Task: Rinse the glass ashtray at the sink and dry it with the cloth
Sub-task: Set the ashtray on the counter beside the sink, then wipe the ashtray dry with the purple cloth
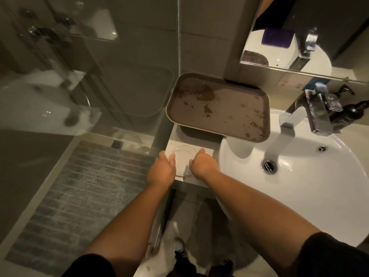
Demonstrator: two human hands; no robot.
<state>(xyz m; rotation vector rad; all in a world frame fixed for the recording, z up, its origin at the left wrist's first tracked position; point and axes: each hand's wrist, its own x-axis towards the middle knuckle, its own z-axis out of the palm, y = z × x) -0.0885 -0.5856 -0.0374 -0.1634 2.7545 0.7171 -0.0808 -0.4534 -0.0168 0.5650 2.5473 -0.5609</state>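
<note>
- Glass ashtray (182,160) sits on the white ledge (207,149) left of the sink (299,186).
- Left hand (162,170) grips its left rim; right hand (202,163) grips its right rim.
- Brown tray (219,106), spotted with wet stains, lies just behind.
- Tap (307,112) stands over the basin, with a dark bottle (349,114) beside it.

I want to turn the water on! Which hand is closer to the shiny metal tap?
The right hand. It rests at the clear glass ashtray on its sink side, below-left of the shiny metal tap. The left hand is on the ashtray's far side, farther from the tap.
</note>
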